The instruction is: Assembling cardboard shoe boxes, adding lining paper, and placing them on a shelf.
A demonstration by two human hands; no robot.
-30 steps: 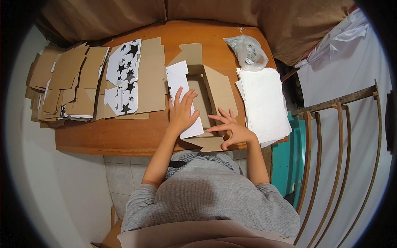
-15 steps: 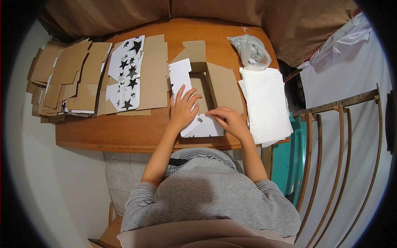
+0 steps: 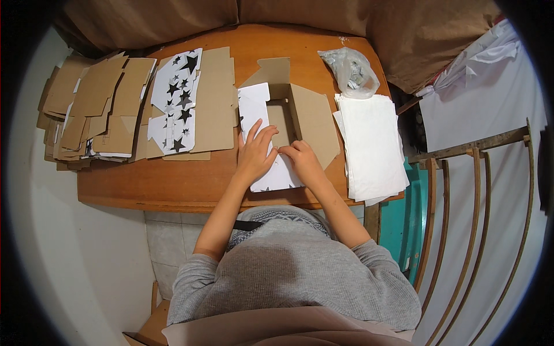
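Note:
A partly folded cardboard box [image 3: 295, 113], brown inside and white with black stars outside, stands before me on the table. Its far flap and right flap [image 3: 315, 122] lie spread outward, while a white flap [image 3: 254, 102] lies along its left side. My left hand [image 3: 257, 154] rests on that white flap with its fingers stretched out and slightly apart. At the near end, my right hand [image 3: 304, 164] has its fingers bent and pinched on the white near flap [image 3: 274, 177]. The right fingertips sit close to my left hand, and the exact edge they grip is partly hidden.
To the left are flat box blanks with stars [image 3: 184, 101] and a tall pile of brown cardboard blanks [image 3: 95, 106]. A stack of white paper sheets [image 3: 375, 147] lies at the right, below a clear plastic bag [image 3: 353, 75]. A wooden rack [image 3: 476, 196] stands beside the table [image 3: 144, 181].
My right hand has moved left and slightly away from me along the near flap, closer to my left hand. The left hand stays on the left flap, and the box has shifted slightly.

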